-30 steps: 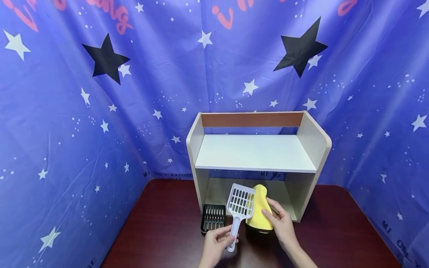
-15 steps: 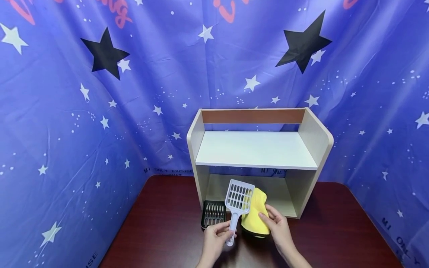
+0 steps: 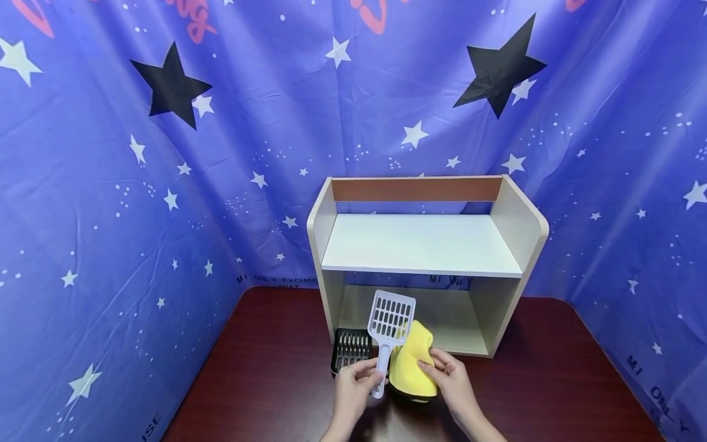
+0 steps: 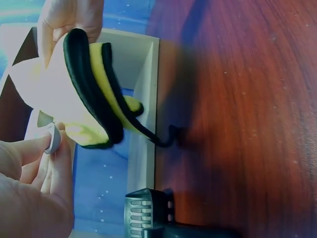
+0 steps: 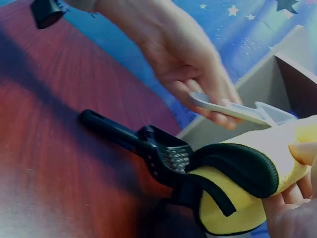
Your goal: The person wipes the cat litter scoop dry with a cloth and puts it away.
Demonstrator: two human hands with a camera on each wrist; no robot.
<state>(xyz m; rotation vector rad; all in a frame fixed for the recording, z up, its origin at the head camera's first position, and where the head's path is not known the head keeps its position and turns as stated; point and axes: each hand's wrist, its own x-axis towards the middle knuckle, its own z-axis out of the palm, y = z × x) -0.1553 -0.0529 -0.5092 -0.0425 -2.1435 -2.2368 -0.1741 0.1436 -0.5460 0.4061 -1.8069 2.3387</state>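
Observation:
In the head view my left hand pinches the handle of a pale grey slotted litter scoop, its flat head pointing up and away from me. My right hand grips a yellow cloth with black edging, thumb on the near face. The cloth stands right beside the scoop, partly behind its head; whether the two touch I cannot tell. In the right wrist view a black slotted scoop lies on the table, below the grey scoop. The cloth's folded black edges show in the left wrist view.
A two-tier wooden shelf unit stands behind both hands on the dark red table. The black scoop sits by its left front corner. A blue starry curtain hangs around the back and sides.
The yellow cloth has moved left and toward me with my right hand, nearer the grey scoop's handle. My left hand and the scoop have shifted slightly left.

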